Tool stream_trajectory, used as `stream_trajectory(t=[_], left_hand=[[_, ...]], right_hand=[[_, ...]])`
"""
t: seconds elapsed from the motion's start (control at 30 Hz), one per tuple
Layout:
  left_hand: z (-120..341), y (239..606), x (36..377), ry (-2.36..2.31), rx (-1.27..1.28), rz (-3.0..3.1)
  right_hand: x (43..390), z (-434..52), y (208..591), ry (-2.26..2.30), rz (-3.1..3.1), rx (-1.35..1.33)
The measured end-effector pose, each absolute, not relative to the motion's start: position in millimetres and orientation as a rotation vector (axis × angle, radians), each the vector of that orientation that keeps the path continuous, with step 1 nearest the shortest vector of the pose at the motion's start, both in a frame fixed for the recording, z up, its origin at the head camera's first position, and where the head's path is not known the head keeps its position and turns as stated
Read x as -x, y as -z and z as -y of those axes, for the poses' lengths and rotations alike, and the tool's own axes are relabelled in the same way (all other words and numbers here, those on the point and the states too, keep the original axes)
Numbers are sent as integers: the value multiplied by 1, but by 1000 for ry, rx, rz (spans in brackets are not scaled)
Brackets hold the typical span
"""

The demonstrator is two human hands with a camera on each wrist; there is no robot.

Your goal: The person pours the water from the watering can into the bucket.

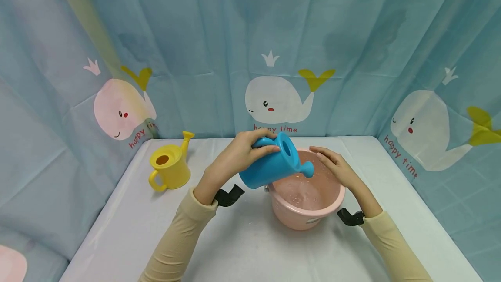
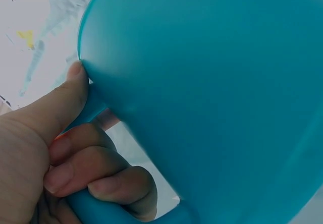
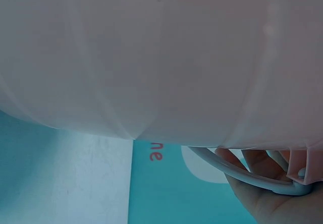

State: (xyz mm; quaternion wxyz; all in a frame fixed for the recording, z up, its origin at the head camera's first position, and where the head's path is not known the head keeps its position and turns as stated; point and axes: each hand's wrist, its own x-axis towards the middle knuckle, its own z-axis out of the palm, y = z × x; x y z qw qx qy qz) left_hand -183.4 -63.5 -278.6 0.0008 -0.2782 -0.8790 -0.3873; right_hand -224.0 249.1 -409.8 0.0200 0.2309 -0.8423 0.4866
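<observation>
Two hands at work: our left hand (image 1: 238, 153) grips the blue watering can (image 1: 274, 164) by its handle, tipped spout-down over the pink bucket (image 1: 309, 212) — some water already inside — while our right hand (image 1: 336, 166) rests flat-fingered on the rim. Pouring seems underway, not finished.

The blue watering can (image 1: 274, 164) is smooth plastic with a soft sheen, as are the pink bucket (image 1: 309, 203) under it and the yellow watering can (image 1: 170, 166) left of it; the whale-printed curtain (image 1: 274, 55) behind is creased cloth.
</observation>
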Motion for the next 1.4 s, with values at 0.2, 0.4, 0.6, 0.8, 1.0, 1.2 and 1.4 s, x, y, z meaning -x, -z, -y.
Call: stream_trajectory(t=[0.2,0.4,0.6,0.8,1.0,1.2,1.4], left_hand=[[64,279,183,1222,876,2754],[64,279,183,1227,865,2756],[64,279,183,1216,860,2766],[64,280,184,1227,862,2754],[64,279,184,1223,870,2750],[64,279,184,1216,876,2750],[64,278,183,1211,879,2754]], right_hand=[[223,-249,409,-1519,2604,-727],[225,-250,410,-1491,2609,-741],[223,-249,409,-1509,2609,-712],[223,-248,409,-1541,2589,-726],[224,-248,409,-1534,2602,-698],[224,-249,409,-1524,2611,-693],[223,-249,409,-1522,2622,-685]])
